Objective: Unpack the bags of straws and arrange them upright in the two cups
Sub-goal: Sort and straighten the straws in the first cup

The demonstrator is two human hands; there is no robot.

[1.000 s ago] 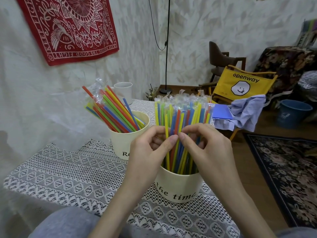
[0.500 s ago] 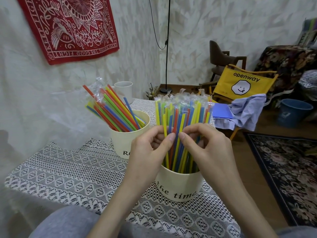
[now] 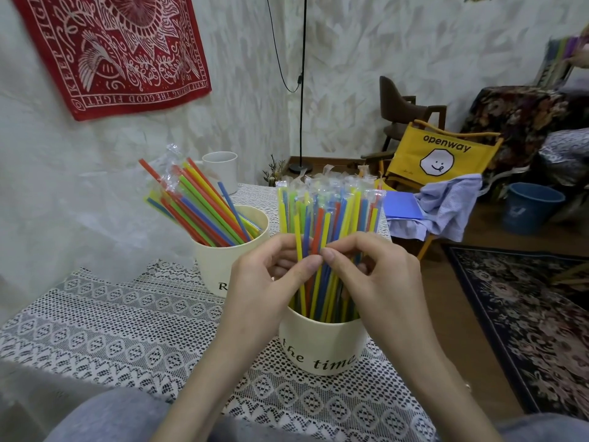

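I am looking down at my two hands meeting over the near cup, the cream one lettered "the time", sitting at about 6 o'clock on the lace-covered surface. My left hand is curling around the wrapped straws from the 9 o'clock side, thumb tip pressing against the bundle. My right hand is closing on them from 3 o'clock, thumb and fingers pinching the same bundle, the two thumbs nearly touching. These straws are standing upright in the cup, their clear wrapper tips pointing toward 12 o'clock. At about 10 o'clock from it, the far cup is holding another batch of straws, leaning toward 10 o'clock. A white mug is standing behind that, near the wall.
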